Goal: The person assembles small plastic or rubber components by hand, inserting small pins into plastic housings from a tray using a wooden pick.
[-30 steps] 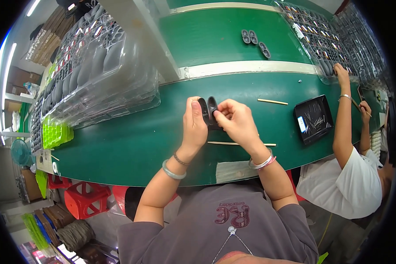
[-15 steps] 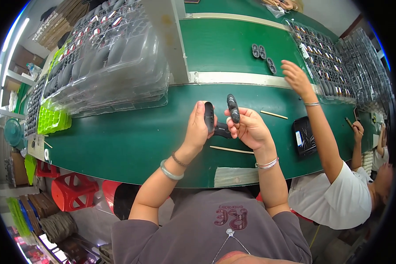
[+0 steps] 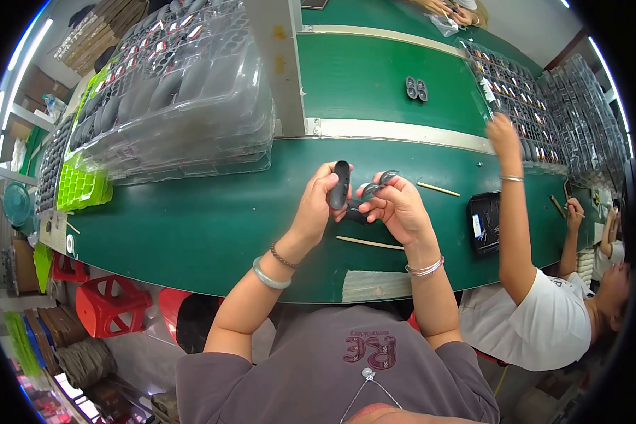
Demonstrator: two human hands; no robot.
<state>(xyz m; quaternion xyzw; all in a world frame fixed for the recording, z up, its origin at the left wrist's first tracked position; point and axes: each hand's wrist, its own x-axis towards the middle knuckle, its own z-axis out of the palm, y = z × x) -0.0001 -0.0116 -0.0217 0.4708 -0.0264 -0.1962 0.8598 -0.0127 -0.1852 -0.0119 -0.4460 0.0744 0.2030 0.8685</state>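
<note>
My left hand point(image 3: 313, 206) is closed around a long black oval shell point(image 3: 341, 185), held upright with small slots along its side. Beside it, my right hand point(image 3: 403, 210) pinches a glossy dark two-lobed piece point(image 3: 379, 184) between thumb and fingers, tilted and apart from the shell. Another black piece point(image 3: 358, 211) shows between my hands, partly hidden by the fingers; I cannot tell whether it rests on the green table point(image 3: 212, 219). Two dark oval pieces with hollows point(image 3: 416, 89) lie side by side on the far section.
Wooden sticks point(image 3: 438, 189) lie by my right hand, and a black box point(image 3: 484, 222) stands farther right. A co-worker's hand point(image 3: 505, 134) reaches to a clear tray of parts point(image 3: 519, 106). Stacked clear trays point(image 3: 191, 113) and a metal post point(image 3: 279, 71) rise at left.
My right hand has turned its glossy piece from upright to slanted. The co-worker's hand has moved right to the tray, and a third dark oval piece is gone from the far section.
</note>
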